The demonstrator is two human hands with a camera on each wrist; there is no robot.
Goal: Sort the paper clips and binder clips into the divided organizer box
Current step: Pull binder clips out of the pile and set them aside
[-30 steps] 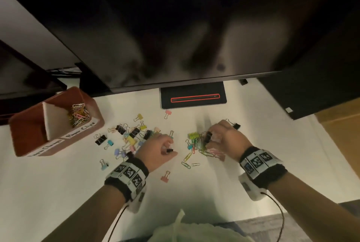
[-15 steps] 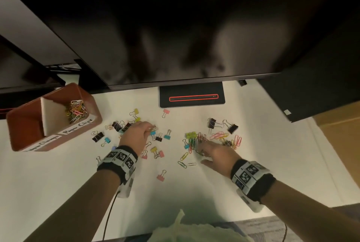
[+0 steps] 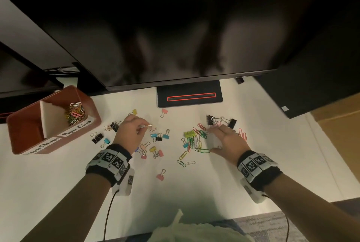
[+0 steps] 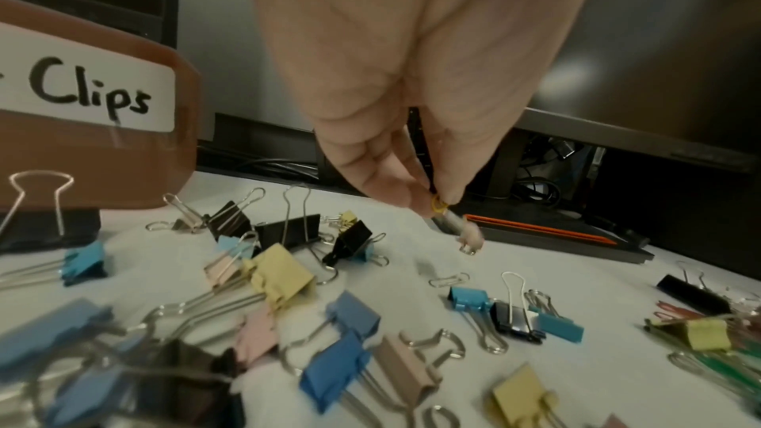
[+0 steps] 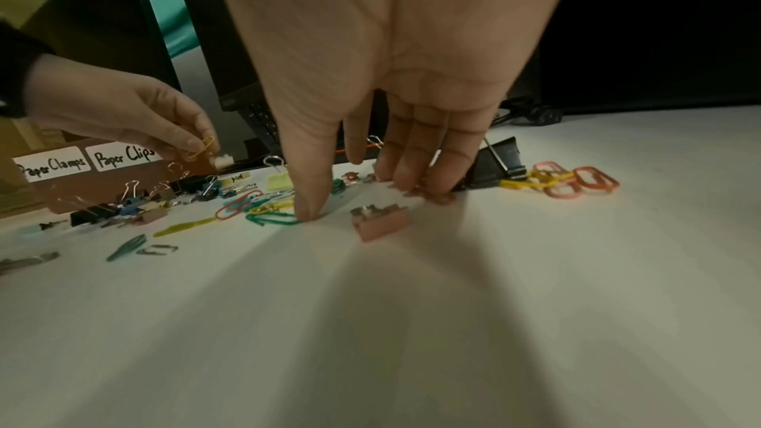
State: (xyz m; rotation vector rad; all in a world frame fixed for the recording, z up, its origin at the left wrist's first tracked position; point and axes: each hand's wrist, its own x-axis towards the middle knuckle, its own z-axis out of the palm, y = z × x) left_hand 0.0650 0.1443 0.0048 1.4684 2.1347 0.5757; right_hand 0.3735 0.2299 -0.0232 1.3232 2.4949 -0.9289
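Coloured paper clips and binder clips lie scattered on the white desk [image 3: 194,193]. My left hand [image 3: 143,126] [image 4: 436,204] hovers over the left scatter and pinches a yellow paper clip [image 4: 439,203] [image 5: 202,146]; a small pale binder clip [image 4: 469,238] dangles just under the fingertips. My right hand [image 3: 211,140] [image 5: 362,200] is spread flat with straight fingers on the paper clip pile [image 3: 196,140], its thumb touching a green paper clip [image 5: 271,218]. The brown divided organizer box [image 3: 94,122] stands at the left, with paper clips [image 3: 75,113] in its right compartment.
A large dark monitor [image 3: 175,37] overhangs the back of the desk, its black base [image 3: 189,97] behind the clips. Two black binder clips [image 3: 220,122] lie just beyond my right fingers. A pink binder clip [image 3: 161,175] lies alone nearer me. White plastic [image 3: 194,232] shows at the near edge.
My left hand moved left and away from me, and now lifts a yellow paper clip. My right hand uncurled from the pile and lies spread flat on it.
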